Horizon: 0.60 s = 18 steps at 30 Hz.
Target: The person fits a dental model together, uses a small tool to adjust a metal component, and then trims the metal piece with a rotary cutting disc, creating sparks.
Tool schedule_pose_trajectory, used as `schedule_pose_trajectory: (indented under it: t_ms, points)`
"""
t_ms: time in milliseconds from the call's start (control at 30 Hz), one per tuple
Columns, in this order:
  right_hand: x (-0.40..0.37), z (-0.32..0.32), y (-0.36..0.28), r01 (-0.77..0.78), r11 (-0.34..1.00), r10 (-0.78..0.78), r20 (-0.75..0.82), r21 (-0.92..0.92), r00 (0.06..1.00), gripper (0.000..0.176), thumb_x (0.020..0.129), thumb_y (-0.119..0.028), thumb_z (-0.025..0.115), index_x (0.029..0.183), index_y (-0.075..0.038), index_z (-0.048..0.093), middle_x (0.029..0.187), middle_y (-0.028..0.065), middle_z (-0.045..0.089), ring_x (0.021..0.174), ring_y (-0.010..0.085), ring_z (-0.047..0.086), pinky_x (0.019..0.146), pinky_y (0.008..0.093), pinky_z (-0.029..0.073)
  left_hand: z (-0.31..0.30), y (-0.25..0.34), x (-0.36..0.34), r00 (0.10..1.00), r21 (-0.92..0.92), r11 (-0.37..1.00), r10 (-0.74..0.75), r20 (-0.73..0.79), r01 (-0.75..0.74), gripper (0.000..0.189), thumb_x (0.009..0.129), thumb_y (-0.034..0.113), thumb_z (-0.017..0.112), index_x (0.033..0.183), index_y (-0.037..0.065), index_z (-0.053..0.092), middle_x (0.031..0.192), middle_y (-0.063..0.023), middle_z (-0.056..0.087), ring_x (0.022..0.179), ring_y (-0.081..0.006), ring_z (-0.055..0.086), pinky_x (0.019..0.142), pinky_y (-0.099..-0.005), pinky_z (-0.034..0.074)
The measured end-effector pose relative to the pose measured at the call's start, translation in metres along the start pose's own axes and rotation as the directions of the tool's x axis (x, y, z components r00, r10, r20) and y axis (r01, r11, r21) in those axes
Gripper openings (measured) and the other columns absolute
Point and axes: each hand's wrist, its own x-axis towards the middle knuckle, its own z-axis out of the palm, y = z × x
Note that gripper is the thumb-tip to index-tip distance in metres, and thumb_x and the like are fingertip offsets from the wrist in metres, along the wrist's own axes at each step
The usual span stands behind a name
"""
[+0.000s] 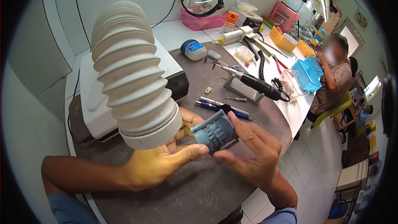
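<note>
A blue-grey dental model (213, 131) with rows of teeth sits between both my hands, just under the mouth of a white ribbed suction hose (130, 74). My left hand (166, 157) cups the model from the left, thumb pressed against its lower edge. My right hand (251, 151) grips its right side, index finger laid over the top corner. The hose hides part of my left palm.
A rotary handpiece (253, 84) rests on a grey stand, with pens (222, 107) and small tools on the dark round worktop (199, 191). A white machine (93, 99) stands at left. Pink and blue baskets (309, 74) line the bench; another person (333, 79) sits at right.
</note>
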Motion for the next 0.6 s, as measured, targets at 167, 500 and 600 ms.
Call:
schedule_pose_trajectory:
  t_ms: [167,500,600]
  points:
    - [0.0,0.005,-0.004,0.115,0.983,-0.118,-0.013,-0.146,0.993,0.079,0.066,-0.026,0.088,0.129,0.009,0.055,0.104,0.0182,0.069,0.088,0.027,0.068,0.076,0.0328,0.056,0.006,0.004,-0.002,1.0,-0.167,0.986,-0.026,0.001,0.025,0.039,0.089,0.004,0.069,0.114,0.005,0.041,0.115,-0.0056,0.05,0.114,-0.0112,0.052,0.098,-0.0279,0.046]
    - [-0.001,0.003,-0.008,0.128,0.968,-0.132,-0.003,-0.214,0.991,0.075,0.06,-0.022,0.088,0.121,0.01,0.059,0.105,0.0194,0.07,0.089,0.0294,0.069,0.078,0.0357,0.056,0.004,-0.003,-0.003,0.997,-0.151,0.986,-0.061,0.042,0.066,0.042,0.086,0.001,0.071,0.117,-0.001,0.043,0.113,-0.0092,0.052,0.111,-0.0159,0.056,0.096,-0.0298,0.054]
    - [-0.001,0.002,-0.007,0.122,0.966,-0.123,0.007,-0.229,0.992,0.069,0.06,-0.017,0.085,0.119,0.009,0.06,0.107,0.0182,0.069,0.091,0.0296,0.068,0.08,0.0358,0.055,0.002,0.005,0.003,0.994,-0.03,0.994,-0.103,0.025,0.104,0.041,0.084,-0.002,0.073,0.109,0.005,0.041,0.116,-0.0061,0.053,0.109,-0.0111,0.056,0.097,-0.0303,0.051]
